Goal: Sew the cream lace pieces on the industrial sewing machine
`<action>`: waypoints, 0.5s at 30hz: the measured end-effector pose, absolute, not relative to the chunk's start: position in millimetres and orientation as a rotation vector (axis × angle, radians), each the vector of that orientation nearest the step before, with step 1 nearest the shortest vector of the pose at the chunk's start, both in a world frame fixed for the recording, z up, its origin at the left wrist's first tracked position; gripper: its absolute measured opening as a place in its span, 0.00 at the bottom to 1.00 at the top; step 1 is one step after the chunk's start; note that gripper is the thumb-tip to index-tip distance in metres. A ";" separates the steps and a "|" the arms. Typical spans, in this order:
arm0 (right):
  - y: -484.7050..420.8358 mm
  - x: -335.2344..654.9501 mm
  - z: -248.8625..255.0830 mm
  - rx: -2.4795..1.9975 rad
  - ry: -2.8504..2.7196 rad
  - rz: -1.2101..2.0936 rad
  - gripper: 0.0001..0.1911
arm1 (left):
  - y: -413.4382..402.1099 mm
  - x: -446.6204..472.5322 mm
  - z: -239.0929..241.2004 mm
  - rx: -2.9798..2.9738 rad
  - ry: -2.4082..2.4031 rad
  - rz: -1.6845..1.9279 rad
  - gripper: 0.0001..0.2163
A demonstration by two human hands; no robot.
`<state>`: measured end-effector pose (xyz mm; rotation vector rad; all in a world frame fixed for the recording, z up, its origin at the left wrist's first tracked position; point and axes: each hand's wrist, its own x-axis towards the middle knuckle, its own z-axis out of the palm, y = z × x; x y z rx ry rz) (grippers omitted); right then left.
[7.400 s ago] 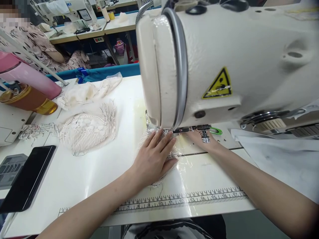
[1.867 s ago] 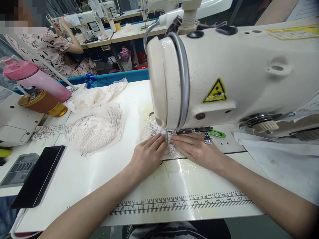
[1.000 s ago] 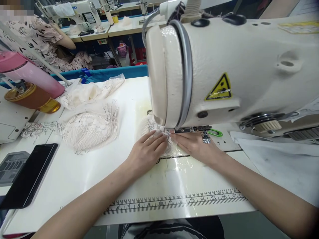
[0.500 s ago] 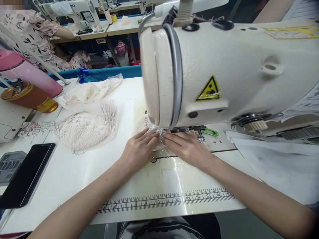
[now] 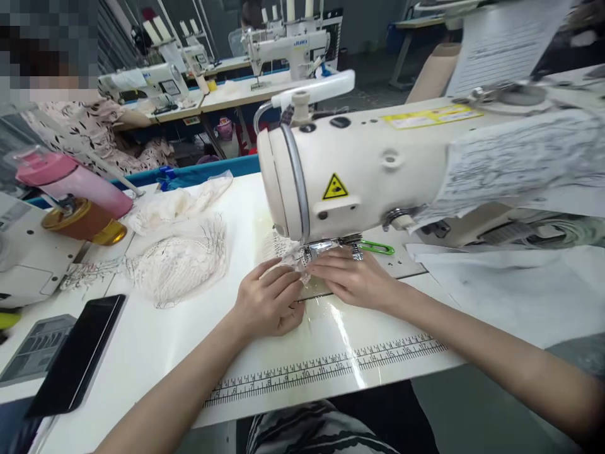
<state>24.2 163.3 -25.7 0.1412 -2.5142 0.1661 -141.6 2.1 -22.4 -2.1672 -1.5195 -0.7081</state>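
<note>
A cream sewing machine (image 5: pixel 359 183) stands on the white table (image 5: pixel 155 340). A small white lace piece (image 5: pixel 283 251) lies under its presser foot (image 5: pixel 321 249). My left hand (image 5: pixel 267 299) rests just in front of the foot, fingers curled and pinching the near edge of the lace. My right hand (image 5: pixel 357 280) lies on the machine bed to the right of the needle, fingers pressed onto the lace edge beside the foot.
A heap of lace pieces (image 5: pixel 177 261) lies left of the machine, more pale fabric (image 5: pixel 177 202) behind it. A black phone (image 5: pixel 78 353), a pink bottle (image 5: pixel 75 183) and a gold-lidded jar (image 5: pixel 82 221) sit at the left. A printed ruler (image 5: pixel 326 369) runs along the front edge. Another person sits far left.
The view has pulled back and up. My left hand has curled from flat into a pinch on the lace and slid slightly toward me; my right hand stays by the foot.
</note>
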 end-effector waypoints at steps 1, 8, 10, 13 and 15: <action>162.6 26.2 -22.1 0.144 -2.522 0.166 0.16 | 1.1 -139.3 -20.0 -2.153 -1.457 -0.728 0.08; 154.0 96.6 -6.6 -0.121 -2.555 0.159 0.12 | -11.6 -121.2 -16.7 -2.202 -1.264 -0.711 0.04; 155.2 137.2 -3.9 -0.388 -2.436 0.330 0.12 | -10.7 -120.4 -18.1 -2.229 -1.228 -0.702 0.06; 156.8 203.7 1.5 -0.700 -2.026 0.858 0.13 | -5.8 -120.6 -20.4 -2.266 -1.162 -0.717 0.08; 156.5 242.7 5.4 -0.751 -1.772 1.078 0.19 | -3.0 -121.8 -23.2 -2.274 -1.120 -0.708 0.08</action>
